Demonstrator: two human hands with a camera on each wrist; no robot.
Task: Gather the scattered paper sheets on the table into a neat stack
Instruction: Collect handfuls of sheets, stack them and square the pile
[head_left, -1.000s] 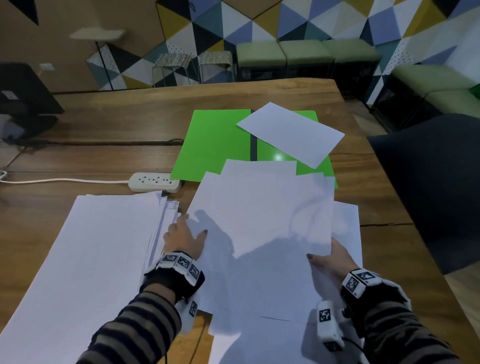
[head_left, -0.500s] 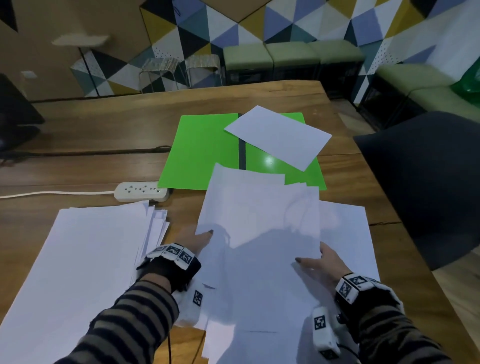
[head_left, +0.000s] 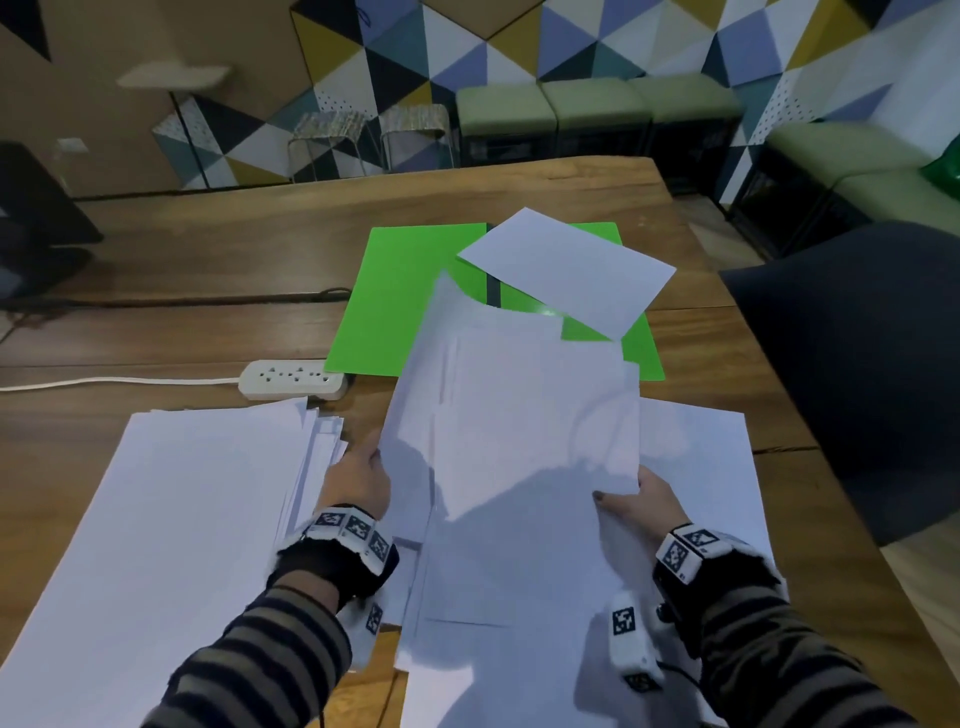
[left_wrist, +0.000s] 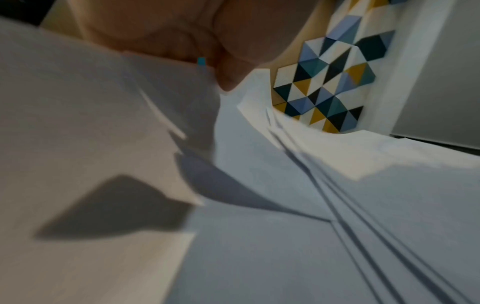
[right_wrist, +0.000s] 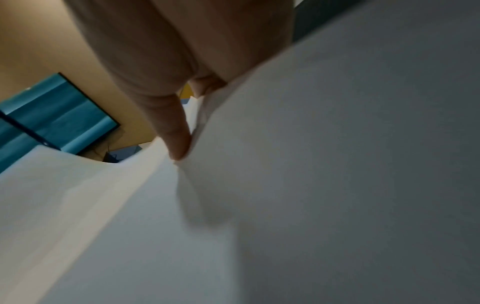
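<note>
Left hand (head_left: 358, 480) and right hand (head_left: 641, 501) pinch the loose bundle of white paper sheets (head_left: 519, 431) by its side edges. Best to square it gently, keeping every sheet gripped, then lay it on the big white stack (head_left: 171, 519) at left.

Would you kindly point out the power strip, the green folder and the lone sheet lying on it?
power strip (head_left: 293, 380): head view, middle of its socket face.
green folder (head_left: 400, 296): head view, bare left half.
lone sheet (head_left: 569, 270): head view, centre of the paper.
</note>
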